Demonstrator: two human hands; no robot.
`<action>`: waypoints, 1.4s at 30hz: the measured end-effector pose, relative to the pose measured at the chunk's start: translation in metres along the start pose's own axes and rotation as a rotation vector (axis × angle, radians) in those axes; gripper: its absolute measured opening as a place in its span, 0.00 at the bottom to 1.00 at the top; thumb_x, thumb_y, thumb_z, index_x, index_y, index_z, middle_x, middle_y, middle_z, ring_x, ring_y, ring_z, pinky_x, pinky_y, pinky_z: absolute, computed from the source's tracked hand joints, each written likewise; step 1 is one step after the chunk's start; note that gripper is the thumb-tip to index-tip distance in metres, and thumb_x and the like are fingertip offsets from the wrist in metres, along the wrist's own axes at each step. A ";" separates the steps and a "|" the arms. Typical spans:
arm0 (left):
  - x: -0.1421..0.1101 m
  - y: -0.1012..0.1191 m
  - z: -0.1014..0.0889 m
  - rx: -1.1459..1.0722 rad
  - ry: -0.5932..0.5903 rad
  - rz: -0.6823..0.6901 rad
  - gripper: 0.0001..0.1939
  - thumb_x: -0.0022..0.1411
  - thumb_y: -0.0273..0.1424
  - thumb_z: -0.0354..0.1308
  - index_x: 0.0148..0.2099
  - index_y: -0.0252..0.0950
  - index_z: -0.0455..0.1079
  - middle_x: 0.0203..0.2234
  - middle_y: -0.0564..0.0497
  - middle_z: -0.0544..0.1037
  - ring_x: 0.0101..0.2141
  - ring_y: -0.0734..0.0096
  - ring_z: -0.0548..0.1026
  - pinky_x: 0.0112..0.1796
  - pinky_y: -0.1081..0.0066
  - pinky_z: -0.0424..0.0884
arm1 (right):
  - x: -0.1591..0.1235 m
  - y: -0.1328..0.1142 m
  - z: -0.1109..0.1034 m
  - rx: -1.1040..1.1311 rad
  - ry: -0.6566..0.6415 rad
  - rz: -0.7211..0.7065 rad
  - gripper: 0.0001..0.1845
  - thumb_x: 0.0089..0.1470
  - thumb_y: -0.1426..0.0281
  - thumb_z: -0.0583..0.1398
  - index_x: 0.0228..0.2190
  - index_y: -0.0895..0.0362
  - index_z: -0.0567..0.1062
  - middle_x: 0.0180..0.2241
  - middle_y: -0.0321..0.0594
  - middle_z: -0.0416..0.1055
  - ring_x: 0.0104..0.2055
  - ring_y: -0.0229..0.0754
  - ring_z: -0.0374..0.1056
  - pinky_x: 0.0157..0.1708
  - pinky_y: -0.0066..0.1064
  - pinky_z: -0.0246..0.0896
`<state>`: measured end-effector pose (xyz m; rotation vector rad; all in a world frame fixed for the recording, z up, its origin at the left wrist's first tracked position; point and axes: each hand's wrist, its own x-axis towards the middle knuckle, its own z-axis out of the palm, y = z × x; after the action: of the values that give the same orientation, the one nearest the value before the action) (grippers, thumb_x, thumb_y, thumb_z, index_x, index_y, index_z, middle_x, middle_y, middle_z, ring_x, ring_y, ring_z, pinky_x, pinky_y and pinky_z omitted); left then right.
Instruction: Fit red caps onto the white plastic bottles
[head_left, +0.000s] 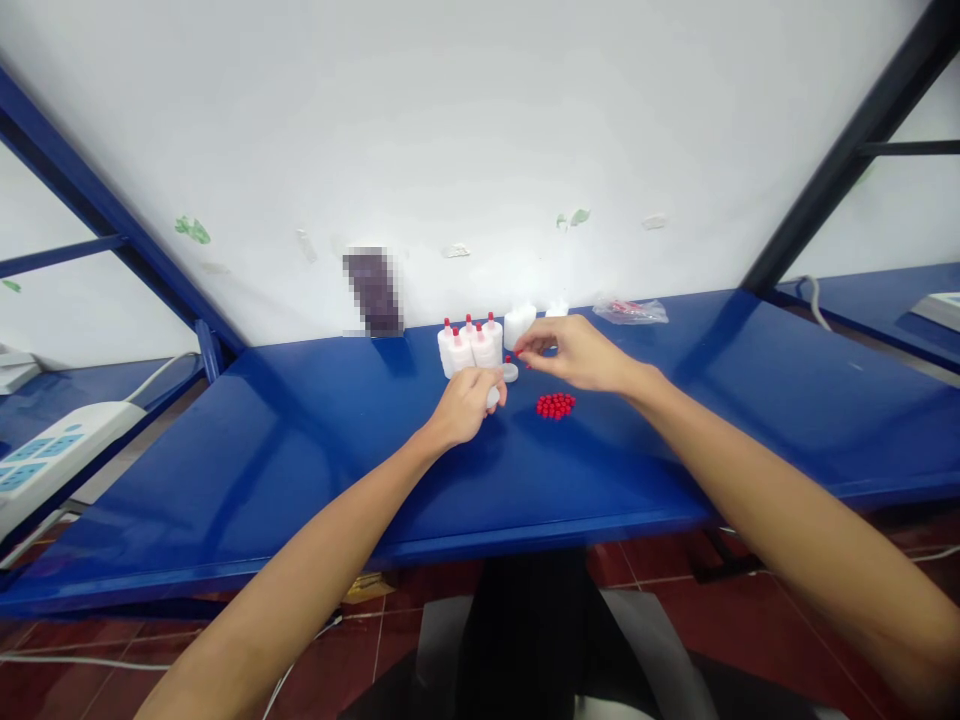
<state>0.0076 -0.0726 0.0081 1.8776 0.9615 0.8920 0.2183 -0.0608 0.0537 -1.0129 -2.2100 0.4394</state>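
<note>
My left hand (463,405) is closed round a small white bottle (510,373), most of it hidden by my fingers. A red tip shows just above its upper end. My right hand (574,350) has thumb and fingertips pinched on a small red cap (519,352), close by that bottle. Below the right hand, a cluster of red caps (556,405) lies on the blue table (315,450). Several white bottles with red caps (460,355) stand upright beyond my left hand.
More white bottles (519,325) stand at the back, partly behind my right hand. A clear plastic bag (630,310) with red bits inside lies by the wall. A blurred-out dark object (375,290) leans at the back left. A white power strip (52,460) is far left.
</note>
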 end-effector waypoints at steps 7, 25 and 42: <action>0.001 0.000 -0.002 -0.153 -0.011 0.018 0.27 0.64 0.46 0.45 0.21 0.33 0.66 0.14 0.53 0.66 0.17 0.76 0.64 0.22 0.74 0.60 | -0.001 -0.029 0.017 0.449 -0.112 0.023 0.10 0.53 0.67 0.63 0.36 0.58 0.81 0.30 0.39 0.80 0.33 0.41 0.76 0.38 0.34 0.71; -0.001 0.017 -0.003 -0.038 0.081 0.052 0.19 0.56 0.39 0.47 0.16 0.35 0.58 0.11 0.53 0.63 0.17 0.77 0.61 0.21 0.73 0.56 | 0.000 -0.038 0.029 0.507 -0.111 0.116 0.12 0.47 0.71 0.64 0.37 0.60 0.81 0.31 0.40 0.81 0.35 0.43 0.77 0.39 0.35 0.73; -0.001 0.008 0.005 0.000 0.126 -0.062 0.30 0.68 0.46 0.38 0.22 0.34 0.66 0.11 0.54 0.65 0.16 0.76 0.64 0.25 0.73 0.61 | 0.015 0.002 0.010 0.003 0.064 0.165 0.14 0.54 0.73 0.60 0.39 0.62 0.82 0.35 0.47 0.81 0.35 0.44 0.76 0.38 0.36 0.69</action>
<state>0.0137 -0.0785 0.0127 1.7994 1.0896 0.9819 0.2054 -0.0485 0.0513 -1.1966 -2.0770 0.4771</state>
